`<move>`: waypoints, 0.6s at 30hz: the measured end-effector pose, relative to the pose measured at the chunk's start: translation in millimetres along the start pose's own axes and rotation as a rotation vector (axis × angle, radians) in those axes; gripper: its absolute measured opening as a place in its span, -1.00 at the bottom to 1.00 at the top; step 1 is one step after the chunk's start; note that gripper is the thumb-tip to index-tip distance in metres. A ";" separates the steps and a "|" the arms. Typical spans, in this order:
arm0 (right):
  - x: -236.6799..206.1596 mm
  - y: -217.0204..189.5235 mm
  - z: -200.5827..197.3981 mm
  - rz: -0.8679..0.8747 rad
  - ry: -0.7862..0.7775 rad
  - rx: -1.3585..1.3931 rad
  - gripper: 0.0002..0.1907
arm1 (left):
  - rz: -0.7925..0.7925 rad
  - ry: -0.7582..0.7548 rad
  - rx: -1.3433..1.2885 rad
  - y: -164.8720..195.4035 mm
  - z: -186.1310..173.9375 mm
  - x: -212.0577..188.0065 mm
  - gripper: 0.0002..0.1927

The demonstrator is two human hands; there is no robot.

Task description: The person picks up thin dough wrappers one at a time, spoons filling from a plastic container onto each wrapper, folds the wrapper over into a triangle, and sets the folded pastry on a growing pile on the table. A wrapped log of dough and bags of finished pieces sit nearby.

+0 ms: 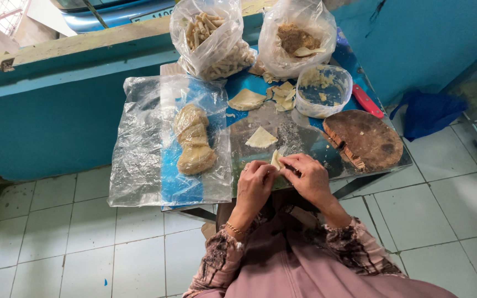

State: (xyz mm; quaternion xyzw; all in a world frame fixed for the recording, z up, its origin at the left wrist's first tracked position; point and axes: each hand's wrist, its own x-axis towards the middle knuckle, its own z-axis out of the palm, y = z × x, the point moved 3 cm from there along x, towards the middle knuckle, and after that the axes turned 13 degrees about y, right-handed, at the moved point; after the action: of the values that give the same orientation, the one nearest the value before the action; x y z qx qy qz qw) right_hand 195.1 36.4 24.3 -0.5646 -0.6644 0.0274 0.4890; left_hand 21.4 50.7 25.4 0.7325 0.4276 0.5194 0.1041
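Blue-topped small table (pixel 249 83) over white floor tiles (pixel 139 243), near edge: my left hand (pixel 254 185) and right hand (pixel 307 177) meet, wrists bent inward, fingers curled, both pinching one pale folded dough wrapper (pixel 276 160). Another flat triangular wrapper (pixel 261 138) lies just beyond; round wooden chopping block (pixel 368 138) sits right.

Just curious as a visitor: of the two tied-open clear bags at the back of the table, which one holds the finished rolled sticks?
The left bag, behind the plastic sheet; pale rolled sticks fill it. The right bag holds a brownish crumbly filling and a spoon.
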 end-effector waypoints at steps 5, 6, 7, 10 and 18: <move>5.7 3.1 -6.6 -0.002 -0.163 0.055 -0.55 | 0.055 -0.089 -0.024 -5.3 -2.6 0.4 -0.78; 6.7 3.7 -5.7 0.000 -0.155 0.057 -0.59 | 0.064 -0.101 -0.019 -7.3 0.0 2.1 -0.81; 7.4 4.2 -3.8 0.001 -0.147 0.058 -0.63 | 0.075 -0.113 -0.014 -9.2 2.5 3.5 -0.83; 9.5 6.3 2.0 -0.005 -0.103 0.045 -0.76 | 0.152 -0.123 0.003 -13.8 7.3 4.6 -0.86; 14.9 4.7 9.6 0.137 -0.055 0.047 -0.82 | 0.144 -0.172 0.062 -25.2 19.7 7.8 -0.90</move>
State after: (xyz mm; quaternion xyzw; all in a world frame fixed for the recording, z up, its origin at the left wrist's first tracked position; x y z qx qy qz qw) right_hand 193.7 54.6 25.8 -0.5959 -0.6365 0.0918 0.4809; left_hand 25.8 77.6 6.9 0.8060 0.3791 0.4474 0.0799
